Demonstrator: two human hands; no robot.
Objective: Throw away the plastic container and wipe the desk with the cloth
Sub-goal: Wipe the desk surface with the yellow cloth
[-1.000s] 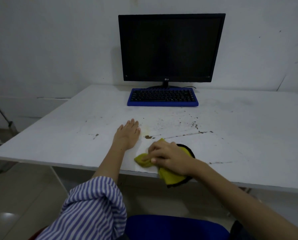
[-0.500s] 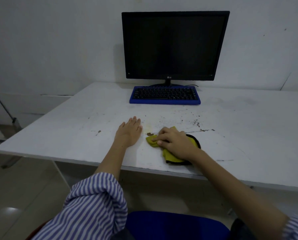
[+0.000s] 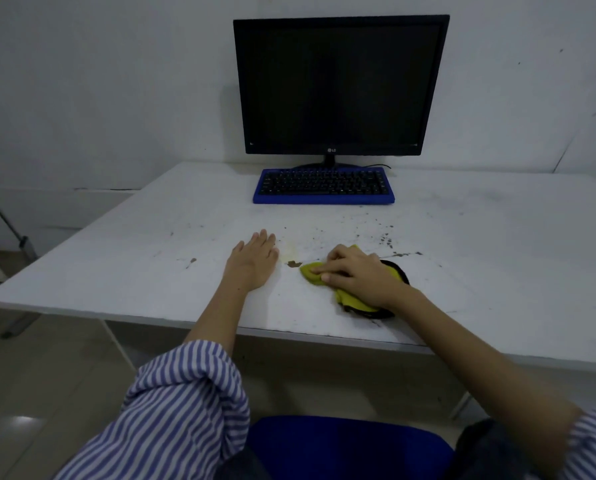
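Note:
A yellow cloth [image 3: 350, 299] with a dark edge lies bunched on the white desk [image 3: 151, 265], in front of the middle. My right hand [image 3: 357, 277] presses down on it, fingers curled over the folds and thumb tucked against the cloth. Just left of the cloth's tip is a brown stain [image 3: 294, 264]. More dark specks [image 3: 388, 241] and streaks are scattered behind the cloth. My left hand [image 3: 255, 261] rests flat on the desk to the left of the stain, fingers straight. No plastic container is in view.
A black monitor [image 3: 341, 84] stands at the back of the desk, with a blue-framed keyboard [image 3: 323, 187] in front of it. A blue chair seat [image 3: 345, 445] is below the desk's front edge. A metal frame [image 3: 12, 233] leans at the far left.
My right hand has slid the cloth away from the desk's front edge, up toward the brown stain. My left hand has stayed flat in place.

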